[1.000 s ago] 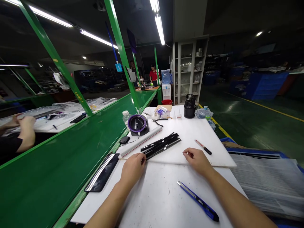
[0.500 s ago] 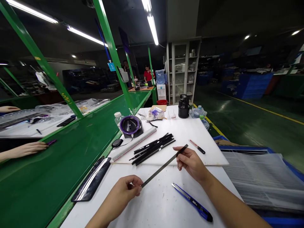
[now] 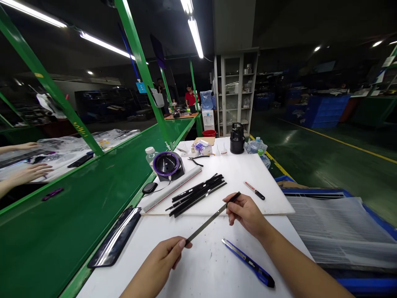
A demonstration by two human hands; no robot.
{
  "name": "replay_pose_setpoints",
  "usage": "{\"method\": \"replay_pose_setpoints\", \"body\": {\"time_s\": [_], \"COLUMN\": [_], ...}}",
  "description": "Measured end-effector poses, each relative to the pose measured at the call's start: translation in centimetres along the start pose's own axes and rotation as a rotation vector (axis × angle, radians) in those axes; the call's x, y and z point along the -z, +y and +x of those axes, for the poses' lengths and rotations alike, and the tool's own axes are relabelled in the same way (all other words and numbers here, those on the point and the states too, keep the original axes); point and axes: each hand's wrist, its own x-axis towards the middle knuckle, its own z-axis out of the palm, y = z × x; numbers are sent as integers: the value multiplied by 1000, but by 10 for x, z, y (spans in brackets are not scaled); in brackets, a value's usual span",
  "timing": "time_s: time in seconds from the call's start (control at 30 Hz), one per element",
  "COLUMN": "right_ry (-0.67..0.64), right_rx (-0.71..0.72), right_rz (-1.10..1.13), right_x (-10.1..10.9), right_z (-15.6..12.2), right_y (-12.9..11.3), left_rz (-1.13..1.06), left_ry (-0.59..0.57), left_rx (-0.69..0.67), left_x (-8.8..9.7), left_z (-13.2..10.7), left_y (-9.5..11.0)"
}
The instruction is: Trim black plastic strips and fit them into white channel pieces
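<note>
I hold a thin black strip (image 3: 208, 222) between both hands above the white table (image 3: 201, 265). My left hand (image 3: 166, 258) pinches its near end. My right hand (image 3: 245, 213) grips its far end. Behind it a pile of several similar black strips (image 3: 197, 193) lies on a white board (image 3: 248, 174). A blue utility knife (image 3: 248, 263) lies on the table just below my right wrist.
A long black trim piece (image 3: 114, 242) lies at the table's left edge by the green conveyor (image 3: 77, 194). A purple-rimmed device (image 3: 167, 164), a ruler (image 3: 172, 188), a small red-black knife (image 3: 254, 190), a black jug (image 3: 237, 138) and a clear-sheet stack (image 3: 335, 231) surround me. Another person's hands (image 3: 27, 171) work at left.
My hands lifted one strip off the pile and brought it toward me; it now hangs between both hands. The view shifted slightly right. The other person's hands moved on the far bench.
</note>
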Motion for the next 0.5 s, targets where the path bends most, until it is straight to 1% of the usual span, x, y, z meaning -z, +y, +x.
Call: {"method": "replay_pose_setpoints", "body": {"time_s": [0.13, 0.2, 0.33, 0.37, 0.43, 0.5], "right_ry": [-17, -24, -68, -90, -129, -134], "right_rx": [2, 1, -27, -42, -69, -80], "right_rz": [-30, -46, -52, -50, -41, -29], "right_x": [-5, -8, -10, -10, -8, -6], "right_z": [0, -1, -3, -3, -3, -2], "right_y": [-3, -4, -6, -6, -6, -5], "left_rz": [-36, -51, -85, -85, -77, -63], "left_ry": [28, 24, -84, -88, -40, 19], "left_rx": [35, 41, 23, 28, 60, 97], "left_x": [0, 1, 3, 5, 8, 13], "left_z": [0, -1, -5, -6, -8, -10], "left_y": [-7, -11, -20, -23, -31, -38]}}
